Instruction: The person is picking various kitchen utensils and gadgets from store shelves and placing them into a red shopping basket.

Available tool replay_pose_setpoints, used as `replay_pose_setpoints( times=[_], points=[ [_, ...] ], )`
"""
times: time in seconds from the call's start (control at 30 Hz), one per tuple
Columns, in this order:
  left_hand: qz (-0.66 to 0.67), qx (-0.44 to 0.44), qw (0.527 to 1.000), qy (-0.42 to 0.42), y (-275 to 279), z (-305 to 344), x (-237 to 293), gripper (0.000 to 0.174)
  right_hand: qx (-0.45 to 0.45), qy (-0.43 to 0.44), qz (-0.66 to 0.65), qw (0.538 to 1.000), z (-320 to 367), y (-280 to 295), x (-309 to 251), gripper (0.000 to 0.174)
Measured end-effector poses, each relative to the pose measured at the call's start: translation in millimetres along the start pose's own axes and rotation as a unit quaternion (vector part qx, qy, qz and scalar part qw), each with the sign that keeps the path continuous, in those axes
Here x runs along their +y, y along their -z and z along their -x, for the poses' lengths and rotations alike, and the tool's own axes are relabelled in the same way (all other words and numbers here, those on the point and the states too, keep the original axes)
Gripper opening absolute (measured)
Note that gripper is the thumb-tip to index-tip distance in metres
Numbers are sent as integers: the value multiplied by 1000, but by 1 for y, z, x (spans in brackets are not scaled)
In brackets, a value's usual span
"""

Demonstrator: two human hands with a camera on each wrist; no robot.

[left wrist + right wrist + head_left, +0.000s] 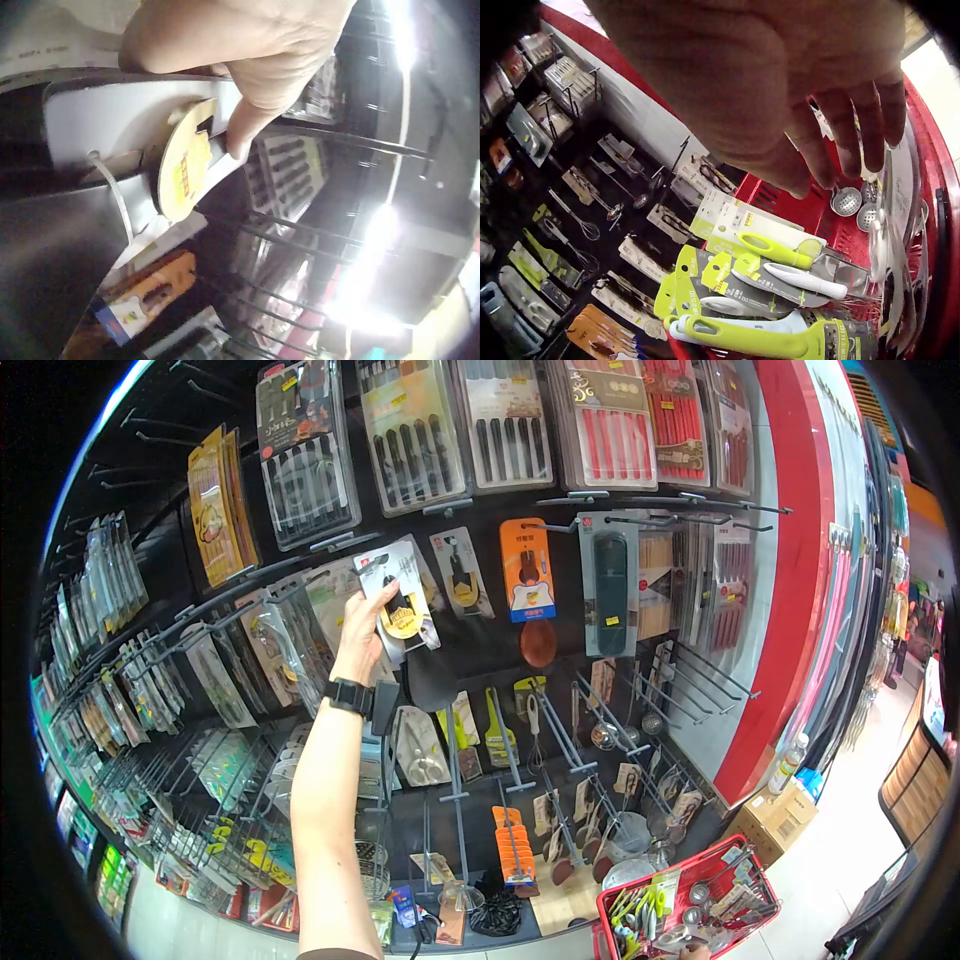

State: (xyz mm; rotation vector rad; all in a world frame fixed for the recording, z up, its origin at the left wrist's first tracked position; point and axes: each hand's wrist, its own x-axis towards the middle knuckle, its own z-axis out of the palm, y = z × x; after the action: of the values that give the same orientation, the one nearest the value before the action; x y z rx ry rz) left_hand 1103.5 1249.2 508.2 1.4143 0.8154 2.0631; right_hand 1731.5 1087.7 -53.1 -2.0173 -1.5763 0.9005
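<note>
My left hand (362,632) reaches up to the rack and pinches a white-carded black spoon (432,678) between thumb and fingers. The card carries a round yellow label (184,165), and the broad dark head hangs below it. In the left wrist view, the thumb lies on the card's face beside this label. Low at the right, my right hand (780,90) hangs over a red shopping basket (768,908) with its fingers extended and loosely spread. Under it lie carded green and white peelers (806,279) and several perforated metal ladles (846,201).
An orange-carded brown spoon (537,642) hangs to the right of the left hand. Packs of chopsticks (510,450) line the row above. Bare hooks (690,700) jut out at the right, and a cardboard box (775,815) stands behind the basket.
</note>
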Motion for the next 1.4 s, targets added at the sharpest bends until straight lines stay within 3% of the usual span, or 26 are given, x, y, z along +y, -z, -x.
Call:
replay_pose_setpoints(
  times=[0.07, 0.23, 0.27, 0.37, 0.43, 0.5, 0.53, 0.73, 0.87, 0.9, 1.0, 1.03, 1.07, 1.1, 1.17, 1.23, 1.33, 1.4],
  points=[
    [-41, 11, 999, -18, -14, 20, 14, 27, -1, -5, -24, 1000, 1, 2, -6, 25],
    [-1, 3, 999, -40, -45, 72, 49, 29, 73, 144, -101, 982, -49, -35, 62, 25],
    [6, 3, 999, -49, -50, 80, 55, 30, 103, 140, 21, 985, -29, -6, 11, 27],
    [27, 1, 999, -46, -53, 89, 63, 29, 164, 149, 57, 974, -23, 18, -48, 29],
    [50, -9, 998, -43, -60, 92, 68, 29, 157, 171, -8, 973, -43, 8, -42, 25],
    [42, -9, 998, -45, -60, 92, 68, 30, 194, 184, -89, 959, -46, 24, -84, 18],
    [41, -4, 998, -49, -60, 93, 68, 30, 213, 244, -40, 945, -41, 34, -102, 13],
    [-25, -29, 992, -123, -79, 120, 81, 27, 163, 221, -153, 949, -22, 75, -175, 13],
    [-78, -42, 994, -68, -115, 164, 76, 34, 126, 293, -194, 928, 1, 115, -231, 13],
    [-98, -53, 993, -34, -125, 180, 71, 37, 107, 274, -246, 923, 7, 121, -242, 14],
    [-85, -157, 978, 105, -156, 228, 41, 43, 43, 280, -336, 898, 37, 161, -291, 27],
    [-79, -206, 957, 189, -168, 242, 32, 42, 43, 314, -341, 885, 42, 171, -297, 31],
    [-68, -286, 935, 201, -176, 254, 9, 39, 23, 331, -386, 861, 48, 178, -306, 34],
    [-69, -335, 897, 278, -187, 266, -9, 40, -1, 363, -418, 833, 55, 186, -313, 36],
    [-58, -427, 865, 258, -205, 293, -62, 44, -27, 380, -400, 833, 62, 200, -321, 35],
    [-80, -485, 845, 212, -221, 312, -93, 44, 6, 453, -186, 872, 66, 216, -324, 30],
    [-98, -532, 819, 190, -239, 330, -122, 42, -10, 340, -163, 926, 71, 212, -311, 19],
    [-73, -549, 813, 179, -249, 337, -140, 41, 4, 327, -118, 938, 73, 214, -298, 18]
  ],
)
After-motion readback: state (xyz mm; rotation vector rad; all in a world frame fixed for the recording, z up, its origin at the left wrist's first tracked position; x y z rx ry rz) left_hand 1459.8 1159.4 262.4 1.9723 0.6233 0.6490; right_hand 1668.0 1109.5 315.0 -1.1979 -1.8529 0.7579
